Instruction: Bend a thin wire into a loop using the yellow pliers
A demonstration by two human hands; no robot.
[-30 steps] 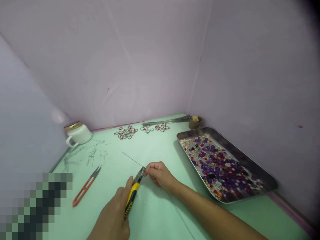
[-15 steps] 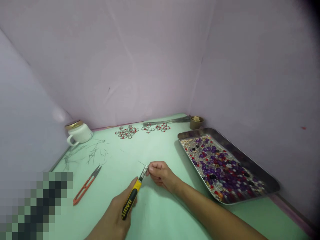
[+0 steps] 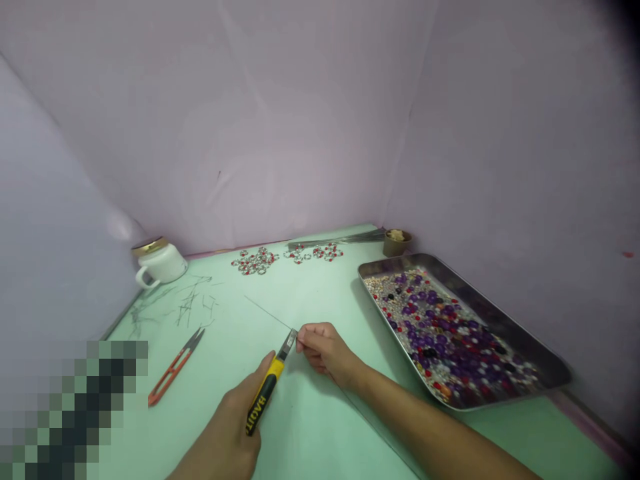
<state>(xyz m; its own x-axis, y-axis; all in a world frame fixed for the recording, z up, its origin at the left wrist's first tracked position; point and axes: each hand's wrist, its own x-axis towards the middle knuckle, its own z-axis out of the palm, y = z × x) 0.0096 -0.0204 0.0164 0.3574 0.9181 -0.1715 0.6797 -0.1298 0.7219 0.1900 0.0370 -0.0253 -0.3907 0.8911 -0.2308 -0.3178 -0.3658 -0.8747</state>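
Note:
My left hand (image 3: 227, 437) grips yellow-and-black pliers (image 3: 267, 387), whose jaws meet a thin metal wire (image 3: 267, 313) at the middle of the green table. My right hand (image 3: 323, 348) pinches that same wire right beside the jaws, fingers curled closed. One end of the wire sticks out up and to the left; the other runs back under my right forearm.
A steel tray (image 3: 525, 347) of purple, red and white beads lies at the right. Orange thread snips (image 3: 175, 367) and several wire offcuts (image 3: 185, 303) lie at the left, near a white cup (image 3: 160, 261). Beaded rings (image 3: 255, 260), a wire bundle (image 3: 340, 240) and a small brown pot (image 3: 397, 243) line the back wall.
The pliers' jaws have turned on the wire between my hands. The free end, short half a second ago, again shows long toward the upper left. The camera has shifted slightly.

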